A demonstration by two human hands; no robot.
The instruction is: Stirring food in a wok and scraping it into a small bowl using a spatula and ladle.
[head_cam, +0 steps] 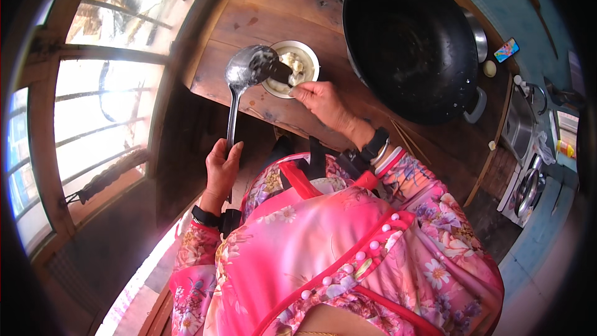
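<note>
In the head view my left hand grips the handle of a metal ladle. The ladle's bowl, smeared with pale residue, is at the left rim of a white bowl. Thick cream-coloured food with lumps fills much of that bowl. My right hand is at the bowl's near right rim, thumb and fingers pinched on the end of a dark flat utensil. This utensil spans from the fingers to the ladle's edge; its exact kind is unclear.
A large black wok with grey handles stands right of the bowl on the wooden table. Thin sticks lie near my right sleeve. A phone and a sink are farther right; a barred window is left.
</note>
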